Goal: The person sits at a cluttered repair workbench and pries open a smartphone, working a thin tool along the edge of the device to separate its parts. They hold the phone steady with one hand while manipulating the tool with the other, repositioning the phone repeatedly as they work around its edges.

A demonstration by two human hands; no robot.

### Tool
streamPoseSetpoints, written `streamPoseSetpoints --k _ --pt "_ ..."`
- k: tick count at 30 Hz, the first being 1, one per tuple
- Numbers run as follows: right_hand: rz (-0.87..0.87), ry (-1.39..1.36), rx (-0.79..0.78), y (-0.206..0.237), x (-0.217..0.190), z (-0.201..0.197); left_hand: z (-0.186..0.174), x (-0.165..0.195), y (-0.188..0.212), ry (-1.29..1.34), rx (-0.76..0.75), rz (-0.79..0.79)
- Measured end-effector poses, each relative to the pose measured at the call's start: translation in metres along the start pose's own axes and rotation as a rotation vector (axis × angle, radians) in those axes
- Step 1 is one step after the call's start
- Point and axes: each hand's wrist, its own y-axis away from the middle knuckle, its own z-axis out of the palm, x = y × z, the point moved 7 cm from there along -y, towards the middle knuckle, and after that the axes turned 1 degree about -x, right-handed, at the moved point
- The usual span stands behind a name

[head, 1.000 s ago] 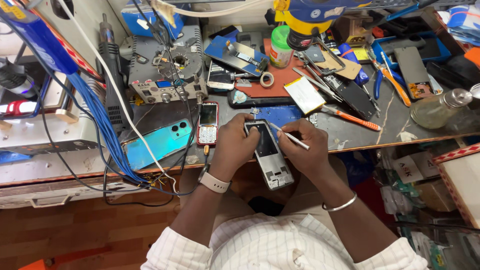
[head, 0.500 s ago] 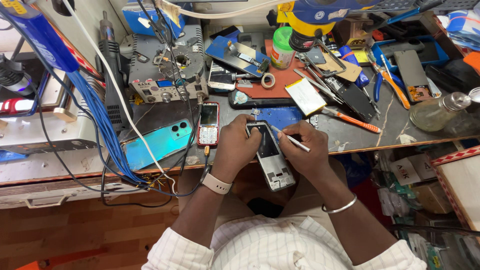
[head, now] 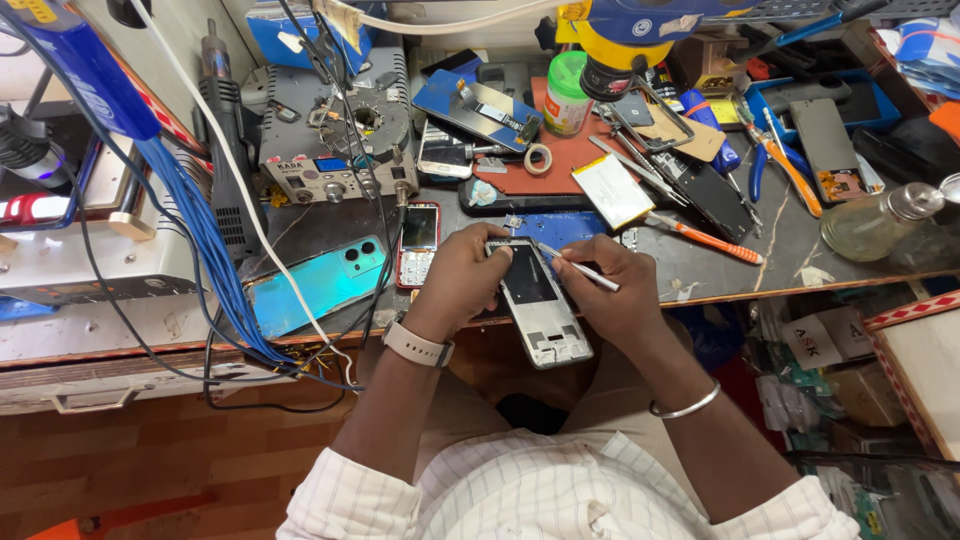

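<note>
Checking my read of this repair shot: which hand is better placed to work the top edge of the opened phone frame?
Probably the right hand: it holds the thin tool, tip at the phone frame top; the left hand grips the frame.

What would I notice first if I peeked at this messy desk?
Right in the middle, the left hand grips an opened phone frame at the desk edge, while the right hand pokes a thin tool into its top. Just left lies a shiny turquoise phone back under a fat bundle of blue wires. Behind the hands, an orange screwdriver lies among scattered parts.
</note>
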Motion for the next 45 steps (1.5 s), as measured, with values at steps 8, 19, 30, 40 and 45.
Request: streamPoseSetpoints --k 8,19,30,40,45 --pt "0.161 -0.597 0.022 -0.002 0.033 -0.007 0.003 -0.01 0.001 0.437 -0.192 -0.008" --pt "0.136 0.011 -0.315 -0.043 -0.005 0.011 0.003 0.002 0.015 0.312 -0.233 0.127" --pt "-0.433 0.349 -0.169 -0.023 -0.048 0.016 0.01 0.0 0.012 0.42 -0.268 0.1" --pt "0.221 -0.471 -0.023 -0.027 0.019 -0.024 0.007 0.003 0.015 0.278 -0.23 0.105" --pt "0.121 -0.15 -0.165 -0.021 0.009 -0.01 0.009 0.004 0.017 0.5 -0.388 0.083"
